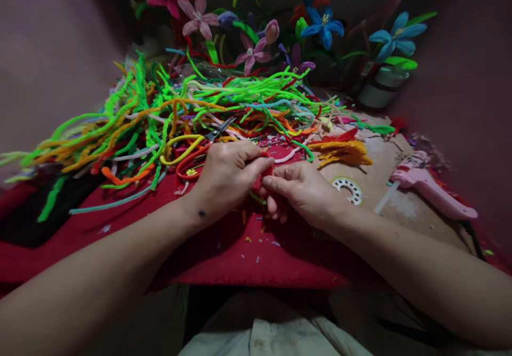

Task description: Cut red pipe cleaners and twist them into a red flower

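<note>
Close together over the front of the red-covered table, my left hand [232, 170] and my right hand [298, 188] both pinch a small red fuzzy piece [267, 170], which looks like pipe cleaner. Most of it is hidden by the fingers. A bit of green stem [258, 198] shows just below, between the hands; whether it joins the red piece I cannot tell. Scissors [196, 150] with red and yellow handles lie right behind my left hand. Orange and red pipe-cleaner petals [344, 152] rest on a board beyond my right hand.
A big heap of loose pipe cleaners [160, 110] spreads across the back and left. Finished flowers [250, 52] stand behind it, some by a grey jar [383, 88]. On the board [404, 233] at right lie a pink glue gun [432, 185] and a white ring with holes [348, 189].
</note>
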A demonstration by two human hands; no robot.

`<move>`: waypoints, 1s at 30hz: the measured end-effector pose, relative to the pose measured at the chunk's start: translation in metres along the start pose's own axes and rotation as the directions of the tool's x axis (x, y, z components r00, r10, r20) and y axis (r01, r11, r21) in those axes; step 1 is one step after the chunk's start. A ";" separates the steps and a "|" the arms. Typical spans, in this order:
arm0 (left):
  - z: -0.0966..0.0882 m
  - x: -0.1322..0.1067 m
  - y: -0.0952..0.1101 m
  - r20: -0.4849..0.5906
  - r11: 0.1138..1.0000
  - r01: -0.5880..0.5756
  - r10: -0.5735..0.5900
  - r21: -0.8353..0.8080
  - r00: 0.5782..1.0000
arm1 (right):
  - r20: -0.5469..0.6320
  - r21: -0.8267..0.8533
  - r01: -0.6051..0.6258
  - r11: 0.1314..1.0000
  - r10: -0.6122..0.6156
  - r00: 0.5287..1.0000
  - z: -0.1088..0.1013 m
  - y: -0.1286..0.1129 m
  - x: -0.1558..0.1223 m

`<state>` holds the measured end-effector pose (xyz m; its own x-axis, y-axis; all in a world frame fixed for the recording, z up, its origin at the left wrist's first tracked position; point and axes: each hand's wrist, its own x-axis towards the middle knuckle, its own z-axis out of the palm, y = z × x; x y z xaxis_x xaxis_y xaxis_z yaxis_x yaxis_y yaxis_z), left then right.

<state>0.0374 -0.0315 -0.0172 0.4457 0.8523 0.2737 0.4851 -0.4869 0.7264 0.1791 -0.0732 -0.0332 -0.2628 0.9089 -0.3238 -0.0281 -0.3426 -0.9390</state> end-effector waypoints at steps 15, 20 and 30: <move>-0.009 0.003 0.002 0.069 0.929 0.215 -0.204 -0.300 0.977 | 0.025 0.278 0.063 0.958 -0.073 0.997 -0.006 0.004 0.010; -0.009 0.003 -0.008 -0.065 0.978 -0.139 0.130 -0.154 0.989 | -0.155 0.380 0.192 0.905 -0.142 0.978 -0.013 0.002 0.016; 0.002 -0.004 -0.025 0.168 0.906 -0.378 0.350 0.191 0.922 | -0.169 0.441 0.174 0.881 -0.109 0.980 -0.020 0.004 0.020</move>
<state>0.0247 -0.0229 -0.0375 0.7066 0.5833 0.4006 0.4144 -0.8000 0.4339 0.1933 -0.0521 -0.0459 -0.0913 0.9678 -0.2347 -0.4953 -0.2486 -0.8324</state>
